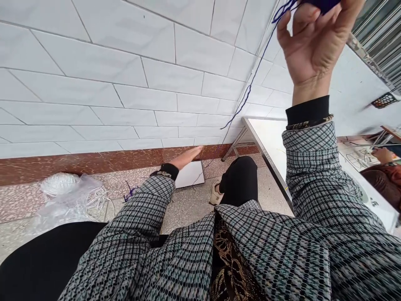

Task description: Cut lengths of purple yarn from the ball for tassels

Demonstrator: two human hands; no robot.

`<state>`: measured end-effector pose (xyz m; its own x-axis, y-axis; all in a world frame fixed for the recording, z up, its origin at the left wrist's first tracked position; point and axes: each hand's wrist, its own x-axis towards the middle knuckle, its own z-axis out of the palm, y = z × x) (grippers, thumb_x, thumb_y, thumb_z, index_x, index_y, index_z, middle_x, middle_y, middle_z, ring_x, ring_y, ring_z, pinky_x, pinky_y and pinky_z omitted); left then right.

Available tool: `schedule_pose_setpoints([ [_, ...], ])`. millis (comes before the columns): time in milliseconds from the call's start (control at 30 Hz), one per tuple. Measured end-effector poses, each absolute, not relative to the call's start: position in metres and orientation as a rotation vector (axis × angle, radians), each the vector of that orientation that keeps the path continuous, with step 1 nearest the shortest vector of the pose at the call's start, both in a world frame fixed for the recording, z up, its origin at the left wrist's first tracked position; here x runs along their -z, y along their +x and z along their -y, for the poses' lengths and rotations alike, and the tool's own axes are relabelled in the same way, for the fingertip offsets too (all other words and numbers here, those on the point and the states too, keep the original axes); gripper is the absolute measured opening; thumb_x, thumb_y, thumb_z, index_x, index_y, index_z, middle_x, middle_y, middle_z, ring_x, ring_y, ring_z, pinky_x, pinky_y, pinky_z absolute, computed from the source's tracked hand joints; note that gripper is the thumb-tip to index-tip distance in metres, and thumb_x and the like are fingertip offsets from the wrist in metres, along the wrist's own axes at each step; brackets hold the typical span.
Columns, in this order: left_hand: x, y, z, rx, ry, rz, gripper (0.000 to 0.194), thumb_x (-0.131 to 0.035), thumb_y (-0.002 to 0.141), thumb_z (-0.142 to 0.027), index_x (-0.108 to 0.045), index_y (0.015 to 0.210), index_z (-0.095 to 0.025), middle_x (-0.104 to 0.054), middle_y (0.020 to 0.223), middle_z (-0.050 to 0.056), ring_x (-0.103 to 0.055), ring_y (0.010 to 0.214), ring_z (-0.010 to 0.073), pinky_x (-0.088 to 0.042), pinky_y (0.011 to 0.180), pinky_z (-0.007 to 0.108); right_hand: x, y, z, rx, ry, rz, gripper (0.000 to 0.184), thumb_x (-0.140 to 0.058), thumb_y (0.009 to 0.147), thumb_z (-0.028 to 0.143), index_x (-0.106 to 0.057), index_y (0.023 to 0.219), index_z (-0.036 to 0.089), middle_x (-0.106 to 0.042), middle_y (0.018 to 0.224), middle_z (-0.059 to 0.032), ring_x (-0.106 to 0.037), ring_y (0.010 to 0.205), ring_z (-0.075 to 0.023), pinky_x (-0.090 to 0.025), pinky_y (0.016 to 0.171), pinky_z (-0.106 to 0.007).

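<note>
- Dark blue yarn (pixel 263 54): one strand, hanging from a bunch at the top edge of the view.
- Right hand (pixel 313 42): raised, fingers curled, pinching the bunch against the thumb.
- Left hand (pixel 186 158): lowered, fingers extended and pressed together, holding nothing, just beside one white board (pixel 191 173) on the floor.
- Farther left on the floor: one clear plastic bag (pixel 72 213) with white cord (pixel 100 196).
- Far right: one co-worker's hand (pixel 382 155).
</note>
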<state>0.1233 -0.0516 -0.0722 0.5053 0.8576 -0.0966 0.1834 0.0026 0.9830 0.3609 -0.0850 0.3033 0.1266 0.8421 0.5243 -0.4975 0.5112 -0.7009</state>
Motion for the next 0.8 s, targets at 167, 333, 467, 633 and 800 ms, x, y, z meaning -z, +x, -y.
schedule_pose_setpoints([
  [167,0.069,0.176,0.075,-0.765,1.202,-0.382,0.073,-0.078,0.102,-0.079,-0.078,0.142,-0.017,-0.085,0.122,0.017,-0.08,0.121,0.0315,-0.059,0.12,0.048,-0.269,0.376,0.052,-1.127,-0.289,1.1,0.017,-0.056,0.11,0.049,-0.06,0.113,0.033,-0.084,0.104,0.0104,-0.056,0.068,-0.0093,-0.066,0.075,-0.02],
  [333,0.109,0.147,0.094,-0.824,1.089,-0.609,0.075,-0.094,0.079,-0.088,-0.063,0.083,-0.02,-0.032,0.062,-0.009,-0.032,0.06,0.0113,-0.05,0.071,0.032,-0.252,0.4,0.026,-0.964,-0.452,1.093,0.03,-0.082,0.079,0.051,-0.066,0.101,0.039,-0.086,0.114,0.0148,-0.063,0.096,-0.0158,-0.064,0.095,-0.026],
  [467,0.157,0.096,0.096,-0.786,1.03,-0.925,0.063,-0.087,0.094,-0.074,-0.058,0.077,-0.02,-0.04,0.062,-0.005,-0.036,0.059,0.0113,-0.039,0.064,0.027,-0.242,0.409,0.014,-0.908,-0.547,1.062,0.027,-0.077,0.074,0.052,-0.065,0.096,0.04,-0.086,0.104,0.0149,-0.059,0.094,-0.0191,-0.062,0.103,-0.036],
  [633,0.193,0.064,0.109,-0.709,0.971,-1.24,0.061,-0.073,0.116,-0.06,-0.053,0.076,-0.02,-0.044,0.066,-0.006,-0.042,0.059,0.011,-0.041,0.061,0.025,-0.22,0.41,-0.011,-0.872,-0.527,0.996,0.024,-0.074,0.076,0.051,-0.067,0.094,0.038,-0.084,0.092,0.0137,-0.05,0.084,-0.0181,-0.059,0.108,-0.041],
  [800,0.191,0.066,0.098,-0.661,1.054,-1.246,0.047,-0.074,0.118,-0.053,-0.065,0.089,-0.017,-0.065,0.081,-0.001,-0.064,0.074,0.0146,-0.059,0.077,0.029,-0.207,0.408,-0.025,-0.965,-0.505,0.907,0.038,-0.084,0.073,0.061,-0.066,0.096,0.037,-0.079,0.086,0.0143,-0.051,0.085,-0.0169,-0.062,0.113,-0.045],
])
